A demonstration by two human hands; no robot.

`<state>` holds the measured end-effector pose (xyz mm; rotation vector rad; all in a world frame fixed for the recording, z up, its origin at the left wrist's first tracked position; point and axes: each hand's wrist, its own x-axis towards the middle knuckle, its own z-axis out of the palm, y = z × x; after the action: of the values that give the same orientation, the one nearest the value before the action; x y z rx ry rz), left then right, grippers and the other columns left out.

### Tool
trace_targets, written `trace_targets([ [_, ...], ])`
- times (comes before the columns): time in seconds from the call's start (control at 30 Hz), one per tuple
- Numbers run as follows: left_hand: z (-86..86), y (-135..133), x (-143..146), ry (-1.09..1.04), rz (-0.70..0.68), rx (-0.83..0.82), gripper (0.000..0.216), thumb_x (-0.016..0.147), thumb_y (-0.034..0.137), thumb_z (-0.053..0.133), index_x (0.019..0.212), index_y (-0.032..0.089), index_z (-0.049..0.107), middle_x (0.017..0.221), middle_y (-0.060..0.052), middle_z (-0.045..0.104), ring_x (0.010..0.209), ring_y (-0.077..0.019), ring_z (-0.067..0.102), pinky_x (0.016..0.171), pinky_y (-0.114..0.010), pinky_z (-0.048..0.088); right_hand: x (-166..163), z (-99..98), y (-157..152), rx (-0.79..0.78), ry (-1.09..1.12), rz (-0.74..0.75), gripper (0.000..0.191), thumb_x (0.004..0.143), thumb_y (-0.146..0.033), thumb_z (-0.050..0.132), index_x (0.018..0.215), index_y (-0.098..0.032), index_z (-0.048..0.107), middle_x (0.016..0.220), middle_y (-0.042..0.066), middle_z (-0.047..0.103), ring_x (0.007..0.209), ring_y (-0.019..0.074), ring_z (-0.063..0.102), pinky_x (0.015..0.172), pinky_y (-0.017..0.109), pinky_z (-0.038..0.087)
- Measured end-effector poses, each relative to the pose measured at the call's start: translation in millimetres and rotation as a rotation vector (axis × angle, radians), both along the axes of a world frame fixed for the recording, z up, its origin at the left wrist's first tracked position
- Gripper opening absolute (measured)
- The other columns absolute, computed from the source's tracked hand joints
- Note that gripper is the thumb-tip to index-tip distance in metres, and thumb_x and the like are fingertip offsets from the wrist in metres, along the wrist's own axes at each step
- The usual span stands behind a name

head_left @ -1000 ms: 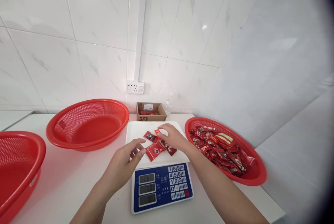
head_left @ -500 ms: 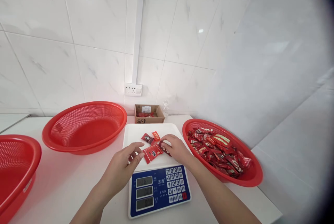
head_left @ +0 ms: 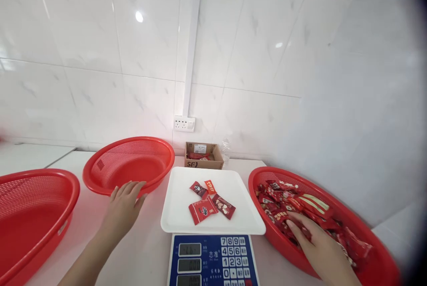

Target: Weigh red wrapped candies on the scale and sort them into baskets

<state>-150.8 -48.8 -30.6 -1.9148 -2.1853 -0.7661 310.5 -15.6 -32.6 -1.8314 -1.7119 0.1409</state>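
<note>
Several small wrapped snack packets lie together on the white weighing pan (head_left: 176, 219): a red packet (head_left: 202, 210), a dark red packet (head_left: 224, 206), a small black-and-red packet (head_left: 199, 189) and an orange-red packet (head_left: 210, 187). My left hand (head_left: 125, 208) hovers left of the pan, fingers stretched out and holding nothing, in front of an empty red basket (head_left: 100, 183). Inside the right-hand red basket (head_left: 267, 172), my right hand (head_left: 315, 241) has thumb and forefinger closed at the edge of a red snack packet (head_left: 279, 217). Its other fingers are mostly hidden.
The scale's blue keypad and display panel (head_left: 213, 259) sits in front of the pan. Another red basket (head_left: 66, 206) stands at far left. Behind the pan is a cardboard box (head_left: 207, 163) with red packets, below a wall socket (head_left: 184, 123).
My right hand has let go of the dark red packet on the pan and moved right into the full basket. My left hand has drawn back leftwards from the pan. The view has shifted.
</note>
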Motion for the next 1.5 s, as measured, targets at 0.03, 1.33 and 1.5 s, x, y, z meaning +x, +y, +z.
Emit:
trace_targets([
  [0.03, -0.2, -1.7, -6.0, 0.019, 0.006, -0.037, 0.039, 0.087, 0.031, 0.033, 0.112, 0.019, 0.059, 0.116, -0.012, 0.063, 0.109, -0.0303, 0.055, 0.095, -0.052, 0.037, 3.6, -4.0, 1.6, -0.019, 0.010, -0.007, 0.043, 0.073, -0.055, 0.043, 0.095, -0.025, 0.064, 0.103, 0.007, 0.069, 0.095, 0.0281, 0.063, 0.081, 0.039, 0.050],
  [1.33, 12.5, 84.1, 166.1, 0.198, -0.761, -0.253, 0.065, 0.073, 0.073, 0.040, 0.109, 0.021, 0.056, 0.103, -0.011, 0.059, 0.093, -0.0289, 0.053, 0.077, -0.041, 0.042, -2.2, -10.8, -4.4, -0.200, -0.107, 0.002, 0.047, 0.080, -0.056, 0.036, 0.109, -0.029, 0.060, 0.111, 0.004, 0.067, 0.093, 0.0262, 0.065, 0.075, 0.036, 0.051],
  [1.5, 11.8, 93.2, 162.3, 0.192, -0.725, -0.255, 0.073, 0.067, 0.075, 0.047, 0.115, 0.020, 0.051, 0.101, -0.010, 0.060, 0.089, -0.0270, 0.058, 0.070, -0.035, 0.046, -1.2, -9.0, -5.7, -0.185, -0.110, 0.007, 0.047, 0.080, -0.056, 0.037, 0.108, -0.028, 0.061, 0.107, 0.003, 0.068, 0.088, 0.0251, 0.066, 0.071, 0.034, 0.052],
])
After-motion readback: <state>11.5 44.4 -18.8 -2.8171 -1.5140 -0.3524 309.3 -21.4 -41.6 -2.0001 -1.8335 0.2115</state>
